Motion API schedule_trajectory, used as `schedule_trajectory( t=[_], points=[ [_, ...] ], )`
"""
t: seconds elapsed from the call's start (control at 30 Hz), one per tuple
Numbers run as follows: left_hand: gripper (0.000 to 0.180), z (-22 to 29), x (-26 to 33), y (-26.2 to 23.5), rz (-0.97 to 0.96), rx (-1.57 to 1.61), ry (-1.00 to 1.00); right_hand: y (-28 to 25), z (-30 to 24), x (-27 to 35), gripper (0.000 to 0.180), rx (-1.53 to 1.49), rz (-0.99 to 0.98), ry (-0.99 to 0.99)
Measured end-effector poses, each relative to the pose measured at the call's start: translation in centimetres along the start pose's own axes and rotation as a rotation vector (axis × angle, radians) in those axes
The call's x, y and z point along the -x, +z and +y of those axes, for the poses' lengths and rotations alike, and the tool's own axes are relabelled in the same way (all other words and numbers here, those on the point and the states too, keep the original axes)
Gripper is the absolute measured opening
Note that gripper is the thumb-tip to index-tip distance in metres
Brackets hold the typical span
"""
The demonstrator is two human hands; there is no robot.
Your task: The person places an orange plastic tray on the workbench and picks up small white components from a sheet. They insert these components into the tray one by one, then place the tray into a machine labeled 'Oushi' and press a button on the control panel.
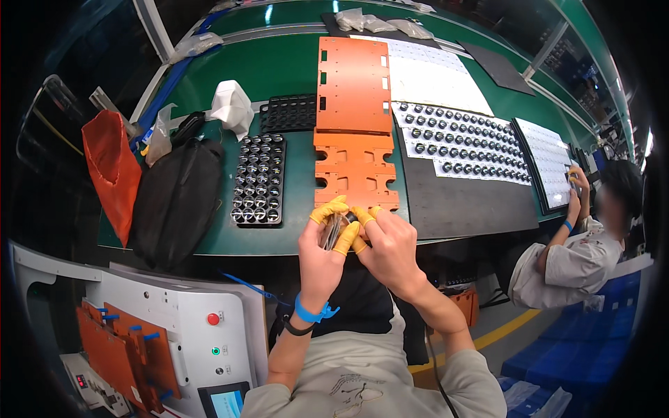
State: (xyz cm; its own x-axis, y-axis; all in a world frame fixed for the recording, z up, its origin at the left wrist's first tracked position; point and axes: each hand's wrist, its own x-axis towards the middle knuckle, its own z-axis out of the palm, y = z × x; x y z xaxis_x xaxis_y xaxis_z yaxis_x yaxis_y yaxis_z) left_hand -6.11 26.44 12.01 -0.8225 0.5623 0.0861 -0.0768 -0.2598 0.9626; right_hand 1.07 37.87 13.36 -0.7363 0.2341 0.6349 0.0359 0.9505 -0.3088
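Well, I have both hands drawn together at the near edge of the green table [300, 240], yellow finger cots [327, 210] on several fingertips. My left hand [318, 256] is pinching some thin silvery pieces [332, 235] between thumb and fingers — too small from where I sit to say exactly what they are. My right hand [391, 252] comes in close beside it, fingers curled and their tips bunched by a small dark piece [351, 217]; whether they grip it or merely touch it, I cannot tell. A blue wristband [315, 311] sits on my left wrist, above a black one.

Just beyond the fingertips lies an orange plate with cutouts [355, 164], and a flat orange panel [354, 83] continues behind it. To the left I have a black tray of round, shiny-topped parts [258, 181] — and past it a second black tray [289, 111]. To the right, rows of small black round parts stand on white sheets [481, 150], with a dark grey mat [460, 202] nearer me. Further right, a co-worker (not one of my hands) reaches over a white panel [543, 153].
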Motion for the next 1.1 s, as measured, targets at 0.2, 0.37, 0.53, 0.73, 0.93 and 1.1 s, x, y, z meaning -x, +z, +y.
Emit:
schedule_trajectory(
  t=[0.2, 0.37, 0.53, 0.73, 0.93, 1.1],
  points=[
    [0.032, -1.1, -1.5, 1.0, 0.001, -0.024, 0.031, -0.6, 3.9, -1.1, 0.017, 0.049, 0.077, 0.079],
    [0.028, -2.4, -2.6, 0.4, -0.035, -0.022, 0.061, -0.6, 12.7, -3.8, 0.032, -0.079, -0.061, 0.627],
    [0.027, -2.3, -2.7, 0.0, -0.089, 0.007, 0.055, 2.6, 18.1, -4.1, 0.051, -0.27, -0.225, 0.762],
    [0.026, -1.8, -2.4, -0.3, -0.058, 0.084, -0.05, 3.2, 16.9, -5.7, 0.053, -0.412, -0.418, 0.93],
    [0.025, -1.7, -2.2, -1.3, -0.102, 0.28, -0.129, 2.2, 17.1, -7.5, 0.048, -0.49, -0.647, 1.002],
    [0.028, -2.3, -1.7, -2.5, -0.132, 0.636, -0.25, 1.7, 18.6, -9.5, 0.051, -0.382, -0.853, 0.986]
  ],
)
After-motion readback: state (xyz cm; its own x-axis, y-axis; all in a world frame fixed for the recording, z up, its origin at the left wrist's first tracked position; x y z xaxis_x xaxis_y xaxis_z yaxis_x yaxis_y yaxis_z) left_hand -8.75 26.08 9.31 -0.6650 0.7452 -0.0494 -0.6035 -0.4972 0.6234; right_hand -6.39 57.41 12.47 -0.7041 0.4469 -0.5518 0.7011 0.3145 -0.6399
